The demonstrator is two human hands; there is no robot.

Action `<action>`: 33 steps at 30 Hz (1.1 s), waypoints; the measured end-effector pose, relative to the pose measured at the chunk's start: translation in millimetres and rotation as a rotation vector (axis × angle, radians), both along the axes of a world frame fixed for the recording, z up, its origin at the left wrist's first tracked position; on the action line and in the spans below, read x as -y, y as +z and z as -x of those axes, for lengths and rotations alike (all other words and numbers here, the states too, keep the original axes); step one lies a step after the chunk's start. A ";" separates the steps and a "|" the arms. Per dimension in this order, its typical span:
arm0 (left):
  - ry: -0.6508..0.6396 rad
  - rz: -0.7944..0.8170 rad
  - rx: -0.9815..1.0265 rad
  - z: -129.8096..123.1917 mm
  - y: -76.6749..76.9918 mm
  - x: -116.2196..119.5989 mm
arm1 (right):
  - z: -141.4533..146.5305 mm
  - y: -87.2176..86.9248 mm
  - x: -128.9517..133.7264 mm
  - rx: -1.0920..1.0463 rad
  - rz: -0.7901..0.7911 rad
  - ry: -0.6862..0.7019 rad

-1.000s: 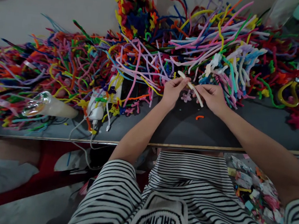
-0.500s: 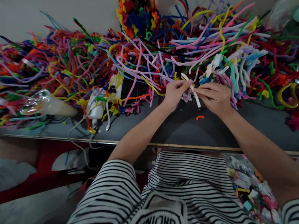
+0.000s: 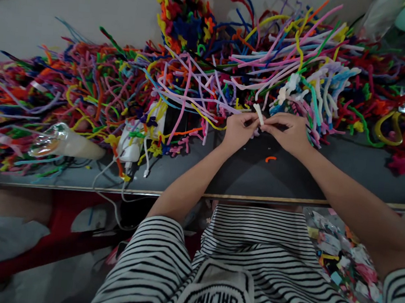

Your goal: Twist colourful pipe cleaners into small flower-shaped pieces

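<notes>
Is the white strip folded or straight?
Probably folded: the white strip looks doubled, flaring at top; the left hand and right hand hide its lower end.

The white stem point(image 3: 259, 113) has a fuzzy, matt nap, as do the coloured stems point(image 3: 105, 74). The counter point(image 3: 236, 174) is smooth and dull grey, its front edge point(image 3: 273, 199) like bare wood. Scissor handles point(image 3: 388, 142) look like glossy plastic, the charger point(image 3: 129, 150) smooth white plastic; clear wrap point(image 3: 55, 133) shines, crinkled. The striped shirt point(image 3: 266, 269) is matt cloth.
</notes>
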State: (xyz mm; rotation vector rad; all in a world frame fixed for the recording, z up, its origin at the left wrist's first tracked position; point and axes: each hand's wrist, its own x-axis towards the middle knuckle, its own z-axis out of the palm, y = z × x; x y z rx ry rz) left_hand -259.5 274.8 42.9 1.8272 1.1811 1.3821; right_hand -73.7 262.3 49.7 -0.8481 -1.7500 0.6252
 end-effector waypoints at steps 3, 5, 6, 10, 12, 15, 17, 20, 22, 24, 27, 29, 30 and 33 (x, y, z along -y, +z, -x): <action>-0.026 0.109 0.095 -1.5 4.8 4.3 | 2.4 -1.7 1.3 -0.084 0.138 0.001; -0.034 0.199 0.161 -2.9 8.4 6.2 | 3.7 -1.7 2.3 -0.103 0.218 -0.011; -0.030 0.230 0.196 -3.7 9.8 6.5 | 4.1 -1.1 2.9 -0.101 0.237 -0.021; 0.005 0.277 0.315 -8.1 12.2 4.5 | 4.7 4.2 5.3 -0.076 0.197 -0.063; 0.020 0.318 0.359 -10.3 12.4 3.6 | 4.3 6.6 5.5 -0.054 0.157 -0.061; 0.045 0.391 0.419 -12.9 12.7 3.8 | 3.6 7.5 4.0 -0.027 0.119 -0.043; 0.051 0.428 0.446 -14.0 12.8 4.5 | 3.3 7.3 2.6 -0.023 0.110 -0.024; 0.041 0.467 0.478 -14.8 12.0 4.5 | 3.6 8.7 1.5 -0.036 0.106 0.006; 0.035 0.480 0.498 -15.1 10.8 4.1 | 3.9 10.8 1.2 -0.043 0.125 0.026; 0.044 0.483 0.511 -15.6 9.9 4.1 | 3.9 12.4 0.8 -0.045 0.162 0.050; 0.073 0.442 0.506 -16.8 11.0 6.2 | 2.9 11.3 -0.5 -0.069 0.223 0.093; 0.078 0.376 0.484 -17.3 12.9 8.6 | 2.0 8.6 -1.9 -0.104 0.263 0.128; 0.077 0.342 0.467 -17.3 13.7 9.8 | 1.6 7.2 -2.6 -0.123 0.285 0.143; 0.064 0.270 0.402 -15.6 13.1 12.0 | 1.1 5.1 -4.1 -0.164 0.357 0.160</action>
